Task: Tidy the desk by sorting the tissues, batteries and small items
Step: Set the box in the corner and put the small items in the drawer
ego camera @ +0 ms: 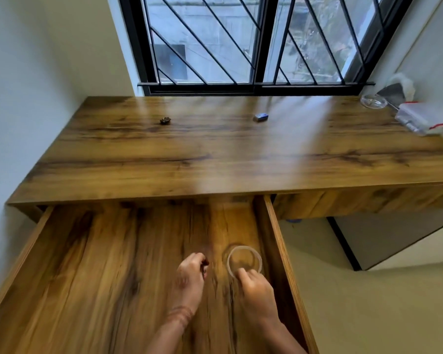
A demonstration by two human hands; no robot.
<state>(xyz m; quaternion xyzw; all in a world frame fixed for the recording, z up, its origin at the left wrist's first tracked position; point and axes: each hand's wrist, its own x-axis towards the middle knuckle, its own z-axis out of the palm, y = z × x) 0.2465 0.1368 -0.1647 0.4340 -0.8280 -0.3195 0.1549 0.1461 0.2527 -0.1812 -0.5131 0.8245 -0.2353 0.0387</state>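
Both my hands are inside the open wooden drawer [92,264] below the desk top [215,154]. My right hand [256,290] pinches the near rim of a clear round dish [244,260] that rests on the drawer floor near its right wall. My left hand [191,274] sits just left of the dish with its fingers curled shut. A dark speck at its fingertips is too blurred to identify. On the desk top lie a small dark lump [165,120] at the back left and a small blue-grey block [261,117] at the back centre.
At the desk's far right stand a clear plastic box with red clips [417,118], a glass dish [373,100] and white tissue over a dark object [399,88]. A barred window [253,42] is behind the desk. Walls close in on the left and right.
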